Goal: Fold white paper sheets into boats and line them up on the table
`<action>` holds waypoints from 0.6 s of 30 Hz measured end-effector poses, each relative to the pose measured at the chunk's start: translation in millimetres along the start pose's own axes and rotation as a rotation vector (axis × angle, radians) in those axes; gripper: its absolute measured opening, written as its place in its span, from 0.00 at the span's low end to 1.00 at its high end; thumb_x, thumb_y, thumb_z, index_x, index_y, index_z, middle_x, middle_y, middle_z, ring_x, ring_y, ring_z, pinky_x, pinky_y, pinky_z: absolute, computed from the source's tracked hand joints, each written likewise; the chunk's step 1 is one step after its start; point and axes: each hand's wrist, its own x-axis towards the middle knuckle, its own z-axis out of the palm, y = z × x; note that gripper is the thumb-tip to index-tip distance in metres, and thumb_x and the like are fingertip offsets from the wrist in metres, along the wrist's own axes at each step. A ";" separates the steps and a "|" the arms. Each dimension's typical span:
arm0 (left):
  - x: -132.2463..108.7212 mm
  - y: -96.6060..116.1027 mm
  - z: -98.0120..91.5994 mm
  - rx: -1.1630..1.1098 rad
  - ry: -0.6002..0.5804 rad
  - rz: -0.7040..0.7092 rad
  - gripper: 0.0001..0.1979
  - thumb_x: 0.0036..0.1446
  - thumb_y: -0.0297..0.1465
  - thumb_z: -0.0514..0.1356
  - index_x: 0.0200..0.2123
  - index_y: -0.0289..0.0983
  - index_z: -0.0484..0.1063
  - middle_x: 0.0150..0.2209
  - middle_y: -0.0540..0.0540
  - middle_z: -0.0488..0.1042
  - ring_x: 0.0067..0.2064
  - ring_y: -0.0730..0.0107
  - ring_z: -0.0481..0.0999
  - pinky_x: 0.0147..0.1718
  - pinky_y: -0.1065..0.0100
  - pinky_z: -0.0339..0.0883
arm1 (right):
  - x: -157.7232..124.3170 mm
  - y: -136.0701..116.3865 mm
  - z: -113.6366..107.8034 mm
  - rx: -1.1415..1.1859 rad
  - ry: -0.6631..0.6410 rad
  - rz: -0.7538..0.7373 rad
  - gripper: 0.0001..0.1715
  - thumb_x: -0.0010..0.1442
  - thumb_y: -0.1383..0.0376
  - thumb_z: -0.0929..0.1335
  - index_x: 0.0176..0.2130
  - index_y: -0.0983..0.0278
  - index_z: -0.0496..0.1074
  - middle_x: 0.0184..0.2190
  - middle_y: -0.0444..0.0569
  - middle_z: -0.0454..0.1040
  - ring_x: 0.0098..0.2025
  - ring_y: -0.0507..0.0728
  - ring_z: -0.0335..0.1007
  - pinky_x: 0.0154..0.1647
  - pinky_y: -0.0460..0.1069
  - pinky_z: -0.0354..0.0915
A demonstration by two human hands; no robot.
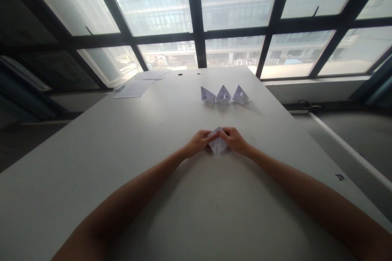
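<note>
A piece of folded white paper (218,145), diamond-shaped with a crease down its middle, is held between both hands just above or on the white table (147,138). My left hand (198,142) grips its left side, thumb on the near face. On the right side my right hand (235,139) pinches it the same way, and the two thumbs nearly meet at the crease. The fingers behind the paper are hidden. Beyond the hands stand three folded paper boats in a row: the left boat (208,96), the middle boat (223,96) and the right boat (240,95).
White paper sheets (134,89) lie at the table's far left, with thin paper strips (153,76) behind them. A small dark object or mark (339,177) is near the right edge. Large windows (232,4) rise past the table's far end.
</note>
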 end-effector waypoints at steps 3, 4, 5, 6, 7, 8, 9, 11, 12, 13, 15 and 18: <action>1.6 -2.9 0.7 -0.004 -0.007 0.010 0.27 0.61 0.52 0.56 0.30 0.32 0.74 0.23 0.51 0.64 0.25 0.75 0.61 0.24 0.72 0.53 | 0.9 1.9 -1.2 0.034 -0.038 0.044 0.26 0.59 0.47 0.64 0.24 0.64 0.67 0.19 0.40 0.58 0.22 0.49 0.50 0.22 0.46 0.48; 2.0 -3.1 1.0 -0.006 -0.007 0.020 0.26 0.60 0.52 0.57 0.31 0.32 0.73 0.24 0.51 0.64 0.26 0.74 0.61 0.24 0.72 0.54 | 1.1 2.2 -1.9 0.039 -0.056 0.057 0.26 0.59 0.46 0.64 0.24 0.64 0.67 0.19 0.40 0.57 0.22 0.49 0.50 0.22 0.46 0.47; 2.4 -3.1 1.2 -0.008 -0.004 0.032 0.26 0.60 0.52 0.57 0.31 0.32 0.73 0.24 0.51 0.64 0.26 0.74 0.61 0.25 0.72 0.54 | 1.4 2.2 -2.7 0.039 -0.072 0.067 0.27 0.58 0.45 0.65 0.24 0.64 0.67 0.19 0.40 0.57 0.22 0.49 0.50 0.22 0.46 0.47; 2.7 -2.9 1.3 -0.007 0.000 0.044 0.25 0.59 0.52 0.58 0.31 0.33 0.72 0.25 0.51 0.64 0.27 0.74 0.61 0.25 0.72 0.54 | 1.6 2.0 -3.3 0.035 -0.087 0.075 0.28 0.57 0.44 0.65 0.23 0.64 0.66 0.19 0.40 0.56 0.22 0.49 0.50 0.22 0.46 0.47; 2.9 -2.5 1.4 -0.003 0.008 0.054 0.25 0.59 0.52 0.58 0.31 0.33 0.71 0.25 0.52 0.63 0.27 0.75 0.61 0.25 0.72 0.54 | 1.7 1.8 -3.9 0.028 -0.099 0.081 0.28 0.57 0.44 0.65 0.23 0.64 0.66 0.19 0.40 0.56 0.22 0.49 0.49 0.22 0.46 0.47; 3.0 -2.0 1.6 0.004 0.018 0.057 0.24 0.59 0.52 0.59 0.30 0.34 0.70 0.25 0.52 0.63 0.27 0.75 0.60 0.25 0.72 0.53 | 1.8 1.6 -4.2 0.020 -0.108 0.083 0.28 0.57 0.43 0.65 0.23 0.64 0.65 0.19 0.40 0.56 0.23 0.49 0.49 0.22 0.46 0.47; 3.1 -1.5 1.7 0.012 0.028 0.054 0.25 0.58 0.52 0.59 0.28 0.34 0.69 0.25 0.53 0.62 0.27 0.75 0.60 0.25 0.72 0.53 | 1.9 1.5 -4.2 0.013 -0.113 0.083 0.29 0.57 0.43 0.65 0.23 0.64 0.65 0.19 0.40 0.56 0.23 0.49 0.49 0.22 0.46 0.47; 2.8 -0.4 2.0 0.021 0.044 0.034 0.26 0.58 0.53 0.58 0.27 0.34 0.68 0.24 0.53 0.61 0.26 0.75 0.58 0.25 0.72 0.51 | 2.0 2.3 -3.8 0.007 -0.113 0.081 0.29 0.58 0.43 0.64 0.24 0.64 0.64 0.20 0.40 0.55 0.23 0.49 0.49 0.22 0.46 0.46; 2.5 0.2 2.2 0.019 0.053 0.021 0.26 0.57 0.54 0.58 0.26 0.34 0.68 0.23 0.54 0.60 0.26 0.75 0.58 0.25 0.72 0.50 | 2.0 3.2 -3.4 0.007 -0.110 0.082 0.29 0.59 0.43 0.63 0.24 0.64 0.63 0.20 0.40 0.55 0.23 0.49 0.48 0.22 0.46 0.46; 2.2 0.8 2.4 0.012 0.062 0.010 0.27 0.57 0.54 0.58 0.25 0.34 0.68 0.23 0.54 0.60 0.26 0.75 0.57 0.24 0.72 0.50 | 2.0 4.4 -2.9 0.008 -0.106 0.084 0.29 0.59 0.42 0.63 0.24 0.64 0.63 0.20 0.40 0.55 0.23 0.49 0.48 0.22 0.46 0.46; 1.5 1.8 2.6 -0.010 0.075 -0.003 0.27 0.56 0.54 0.59 0.25 0.34 0.69 0.22 0.54 0.59 0.25 0.75 0.57 0.24 0.71 0.49 | 2.0 7.0 -2.2 0.010 -0.092 0.089 0.29 0.60 0.42 0.62 0.23 0.63 0.61 0.20 0.40 0.54 0.23 0.49 0.48 0.22 0.46 0.46; 0.8 2.7 2.5 -0.039 0.097 -0.002 0.26 0.56 0.53 0.60 0.25 0.34 0.70 0.22 0.53 0.60 0.25 0.75 0.57 0.24 0.71 0.49 | 2.0 9.2 -1.5 0.009 -0.060 0.088 0.28 0.60 0.44 0.62 0.23 0.62 0.59 0.20 0.40 0.53 0.23 0.49 0.47 0.22 0.46 0.45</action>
